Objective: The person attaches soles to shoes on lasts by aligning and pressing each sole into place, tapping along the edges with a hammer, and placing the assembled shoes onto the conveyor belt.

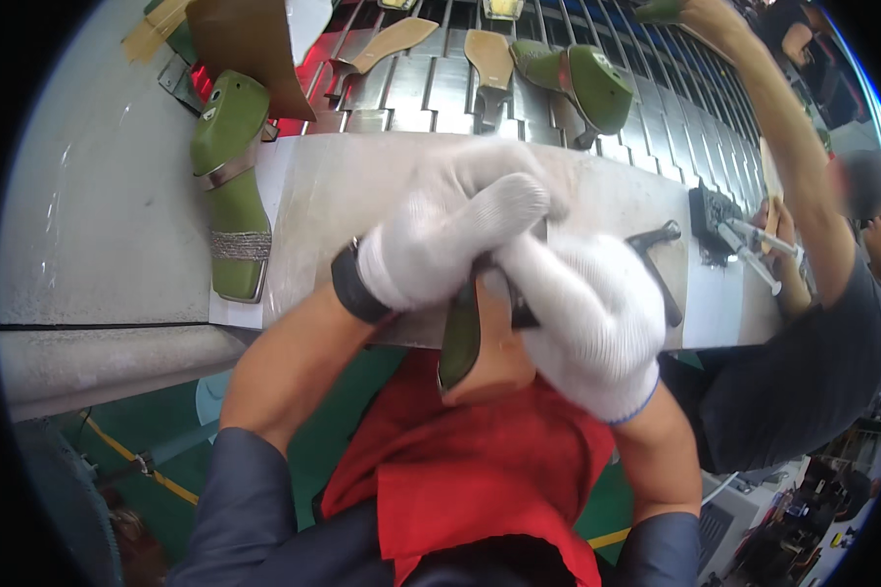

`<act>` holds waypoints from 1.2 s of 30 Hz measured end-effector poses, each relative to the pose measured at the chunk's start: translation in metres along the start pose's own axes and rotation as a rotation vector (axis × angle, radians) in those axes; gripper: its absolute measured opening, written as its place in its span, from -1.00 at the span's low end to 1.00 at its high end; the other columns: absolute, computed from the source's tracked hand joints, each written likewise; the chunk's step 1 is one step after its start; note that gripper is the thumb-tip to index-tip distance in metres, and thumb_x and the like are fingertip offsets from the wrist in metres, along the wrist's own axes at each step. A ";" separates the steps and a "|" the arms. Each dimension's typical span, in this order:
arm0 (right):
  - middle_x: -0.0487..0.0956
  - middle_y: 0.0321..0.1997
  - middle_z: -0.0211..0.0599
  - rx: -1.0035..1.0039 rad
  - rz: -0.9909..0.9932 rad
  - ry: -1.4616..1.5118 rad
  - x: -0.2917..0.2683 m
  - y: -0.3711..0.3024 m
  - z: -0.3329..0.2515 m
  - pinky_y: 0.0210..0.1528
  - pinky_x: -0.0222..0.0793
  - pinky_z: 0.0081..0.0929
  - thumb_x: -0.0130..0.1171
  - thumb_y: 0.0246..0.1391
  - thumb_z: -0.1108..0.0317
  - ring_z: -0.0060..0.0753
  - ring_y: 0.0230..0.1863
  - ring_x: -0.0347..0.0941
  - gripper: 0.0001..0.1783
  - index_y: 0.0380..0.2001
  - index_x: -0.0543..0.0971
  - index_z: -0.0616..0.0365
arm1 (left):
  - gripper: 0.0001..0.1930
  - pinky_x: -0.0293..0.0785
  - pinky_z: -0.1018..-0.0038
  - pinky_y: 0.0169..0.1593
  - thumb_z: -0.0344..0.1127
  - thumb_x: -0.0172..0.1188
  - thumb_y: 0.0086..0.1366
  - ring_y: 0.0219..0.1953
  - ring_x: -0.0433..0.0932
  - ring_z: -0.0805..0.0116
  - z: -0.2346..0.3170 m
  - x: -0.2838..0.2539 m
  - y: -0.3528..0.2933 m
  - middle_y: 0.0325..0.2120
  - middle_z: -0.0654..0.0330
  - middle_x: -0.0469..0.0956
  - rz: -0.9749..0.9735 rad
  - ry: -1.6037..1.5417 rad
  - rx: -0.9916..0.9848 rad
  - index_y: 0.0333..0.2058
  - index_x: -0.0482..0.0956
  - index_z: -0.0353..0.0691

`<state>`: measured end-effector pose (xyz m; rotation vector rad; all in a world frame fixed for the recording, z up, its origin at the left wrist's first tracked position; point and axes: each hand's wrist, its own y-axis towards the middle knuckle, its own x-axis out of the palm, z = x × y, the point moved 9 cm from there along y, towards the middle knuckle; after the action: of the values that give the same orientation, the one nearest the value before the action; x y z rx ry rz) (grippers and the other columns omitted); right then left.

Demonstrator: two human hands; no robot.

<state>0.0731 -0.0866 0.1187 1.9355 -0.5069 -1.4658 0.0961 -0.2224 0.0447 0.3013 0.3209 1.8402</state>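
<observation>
Green shoe last (459, 342), seemingly between white-gloved hands (450, 230) (597, 313)

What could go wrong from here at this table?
1. The held last juts past the table edge, so it might drop if the left hand or right hand slips; blur and overlap hide the exact grip.
2. The right hand is close to the black tool and might knock it.
3. The left forearm might nudge the other green last.
</observation>
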 end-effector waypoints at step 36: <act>0.73 -0.28 -0.19 0.578 -0.271 -0.109 0.009 -0.035 0.080 -0.16 0.59 -0.28 0.43 0.31 0.12 -0.31 -0.30 0.70 -0.60 -0.06 0.74 0.29 | -0.62 0.67 0.40 0.03 -0.12 0.25 0.63 -0.11 0.75 0.37 -0.048 0.021 0.031 -0.18 0.06 0.82 0.080 -0.143 -0.142 0.03 0.77 -0.39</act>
<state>-0.0026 -0.0887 0.0750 2.4542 -0.8136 -1.7368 0.0451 -0.2136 0.0120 0.3492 0.0797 1.8973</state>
